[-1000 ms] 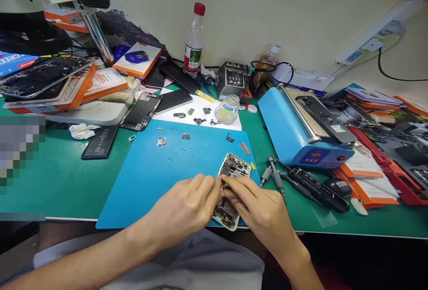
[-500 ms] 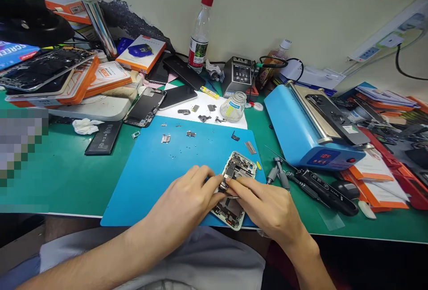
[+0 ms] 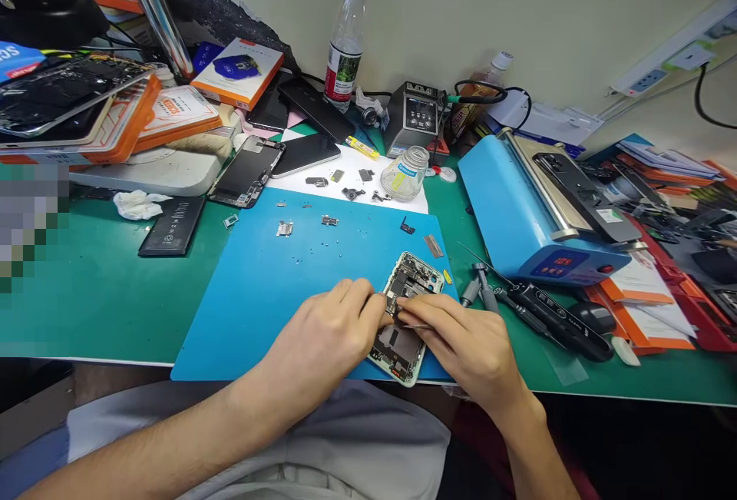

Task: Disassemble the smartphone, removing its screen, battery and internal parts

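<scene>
An opened phone (image 3: pixel 403 348) with its inner boards exposed lies slanted on the blue mat (image 3: pixel 253 293). My left hand (image 3: pixel 337 327) is closed at the phone's left side, thumb and forefinger pinched together. Whatever those fingertips hold, if anything, is hidden. Over the phone's middle, my right hand (image 3: pixel 469 339) is closed around a thin metal tool (image 3: pixel 419 326), mostly covered by the fingers. Its fingertips nearly meet those of my left hand, with a small dark bit between them that I cannot make out. Small metal parts (image 3: pixel 284 229) and tiny screws (image 3: pixel 323 244) lie farther up the mat.
Right of the mat are screwdrivers (image 3: pixel 484 289), a black pen-shaped electric tool (image 3: pixel 558 321) and a blue heating machine (image 3: pixel 512 216). A glass jar (image 3: pixel 405 173) and a bottle (image 3: pixel 345 47) stand behind. A phone battery (image 3: pixel 173 227) and stacked boxes (image 3: pixel 132 124) are at the left.
The camera view has shifted slightly. My fingertips have drawn a little apart. The small dark part seen between them earlier is now mostly hidden, and more of the phone's lower half shows.
</scene>
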A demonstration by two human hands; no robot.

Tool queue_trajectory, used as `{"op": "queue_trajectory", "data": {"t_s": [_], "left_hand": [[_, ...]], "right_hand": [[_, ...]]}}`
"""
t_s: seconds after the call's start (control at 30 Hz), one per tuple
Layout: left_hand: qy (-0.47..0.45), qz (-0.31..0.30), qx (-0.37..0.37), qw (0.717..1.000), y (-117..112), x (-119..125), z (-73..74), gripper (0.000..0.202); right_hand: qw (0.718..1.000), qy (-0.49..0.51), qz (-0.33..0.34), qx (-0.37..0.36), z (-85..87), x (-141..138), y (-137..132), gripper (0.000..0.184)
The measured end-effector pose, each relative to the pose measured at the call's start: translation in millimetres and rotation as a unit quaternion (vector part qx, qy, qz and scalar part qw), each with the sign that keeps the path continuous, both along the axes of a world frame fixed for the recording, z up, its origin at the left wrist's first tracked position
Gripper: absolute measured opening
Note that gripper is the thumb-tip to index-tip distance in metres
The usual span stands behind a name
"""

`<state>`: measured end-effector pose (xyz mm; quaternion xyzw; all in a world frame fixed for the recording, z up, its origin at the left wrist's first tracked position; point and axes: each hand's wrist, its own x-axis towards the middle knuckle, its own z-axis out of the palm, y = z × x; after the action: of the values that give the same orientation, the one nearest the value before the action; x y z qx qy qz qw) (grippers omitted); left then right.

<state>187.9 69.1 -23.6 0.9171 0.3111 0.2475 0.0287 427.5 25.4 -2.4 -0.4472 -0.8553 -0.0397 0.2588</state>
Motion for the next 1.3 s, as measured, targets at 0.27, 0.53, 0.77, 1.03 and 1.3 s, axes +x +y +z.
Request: {"op": "queue_trajectory", "data": {"t_s": [0.27,0.53,0.77,1.03,1.3], "left_hand": [[-0.013,0.003,0.03,0.999,0,0,-1.2,0.021],[-0.014,0.011,0.046,0.999,-2,0,-2.6,0.021],[-0.009,-0.005,0.081,0.997,-3,0,4.5,0.022],[0.007,-0.03,0.003,1.0,-2,-7,4.2,0.02],[-0.018,-0.021,-0.106,0.994,-1,-6,-0.4,0.02]], "right_hand": [[0.999,-0.039,-0.036,0.002,-2.5,3,-5,0.029],[0.999,-0.023,-0.018,0.034,-3.2,0,-10,0.04],[0.994,-0.081,-0.027,0.066,5.3,-12,-6,0.029],[0.991,-0.095,-0.004,0.09,0.3,-7,-4,0.025],[0.993,-0.091,0.004,0.076,4.4,-8,-2,0.018]]}}
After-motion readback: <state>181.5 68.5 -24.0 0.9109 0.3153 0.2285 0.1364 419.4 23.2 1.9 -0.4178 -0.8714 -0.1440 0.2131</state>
